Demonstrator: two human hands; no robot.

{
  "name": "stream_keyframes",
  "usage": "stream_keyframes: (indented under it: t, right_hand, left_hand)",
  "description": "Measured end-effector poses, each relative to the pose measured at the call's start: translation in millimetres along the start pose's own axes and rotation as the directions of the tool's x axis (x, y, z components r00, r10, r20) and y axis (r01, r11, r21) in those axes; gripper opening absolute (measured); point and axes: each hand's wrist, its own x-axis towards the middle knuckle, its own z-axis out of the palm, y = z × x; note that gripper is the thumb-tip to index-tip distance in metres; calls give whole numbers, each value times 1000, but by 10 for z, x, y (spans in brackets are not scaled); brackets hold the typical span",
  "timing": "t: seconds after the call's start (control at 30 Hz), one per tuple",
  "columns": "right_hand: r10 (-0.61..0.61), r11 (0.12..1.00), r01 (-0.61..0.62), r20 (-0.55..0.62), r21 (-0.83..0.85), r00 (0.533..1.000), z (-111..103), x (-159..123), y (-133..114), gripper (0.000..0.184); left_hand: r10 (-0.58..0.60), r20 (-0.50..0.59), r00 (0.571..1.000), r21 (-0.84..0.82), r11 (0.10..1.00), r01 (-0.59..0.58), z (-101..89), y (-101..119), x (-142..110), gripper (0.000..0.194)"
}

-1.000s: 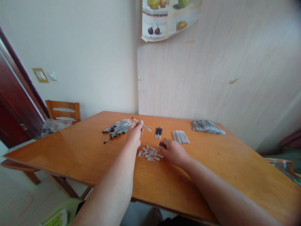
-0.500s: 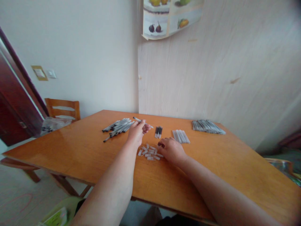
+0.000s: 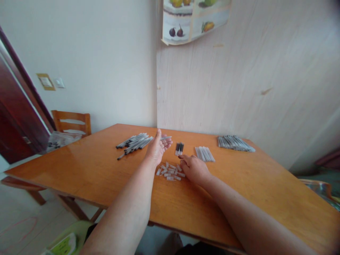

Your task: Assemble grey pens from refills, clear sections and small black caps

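Head view: loose pens [image 3: 136,142] lie fanned at left. One pen [image 3: 167,137] lies across the extended fingers of the left hand [image 3: 156,148], thumb raised (how firmly gripped, I cannot tell). Clear caps [image 3: 171,172] and dark pieces [image 3: 179,147] sit centrally, probably for easy reach. The right hand [image 3: 195,170] curls beside them, any grasp hidden; clear tubes [image 3: 204,154] and a pen bundle [image 3: 235,143] lie rightward, seemingly separated by kind.

Counted one held pen [image 3: 167,137], about six clear tubes [image 3: 204,154], at least three dark pieces [image 3: 179,148], over a dozen small clear pieces [image 3: 170,171]. Could not tally piled pens [image 3: 136,143] or bundled grey sticks [image 3: 235,143]; too overlapped.
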Motion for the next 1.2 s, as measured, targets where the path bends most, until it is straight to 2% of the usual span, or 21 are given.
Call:
stream_keyframes:
  t: [0.17,0.3,0.47,0.6,0.7,0.77,0.97,1.03,1.2]
  right_hand:
    - [15,1000,-15,18,20,1000,19,2,-1,45]
    - [7,999,-8,21,45,1000,35,5,1,45]
    - [-4,994,1,27,109,1000,63,14,17,44]
    - [12,986,-16,25,163,1000,60,21,37,42]
    - [46,972,-39,-22,232,999,50,28,55,39]
    - [59,952,-36,-66,303,996,52,34,64,35]
    - [21,820,74,-160,568,987,135,67,54,28]
    - [44,746,59,-137,663,990,160,80,41,27]
    - [101,524,-55,2,850,995,120,92,-7,27]
  left_hand:
    - [-49,4,999,-39,998,49,-20,26,-15,69]
    - [-79,14,997,-72,994,80,-61,16,3,68]
    - [-113,14,994,-92,989,114,-88,8,28,53]
    - [-134,12,991,-53,990,134,-72,-8,30,34]
    - [-132,1,991,1,991,132,-54,-45,22,21]
    - [-112,16,994,41,993,111,-50,-78,19,22]
    - [-70,86,994,69,996,65,-35,-139,-4,47]
    - [-79,95,992,51,996,74,-7,-143,-26,46]
    - [-113,172,978,15,994,112,86,-167,-99,27]
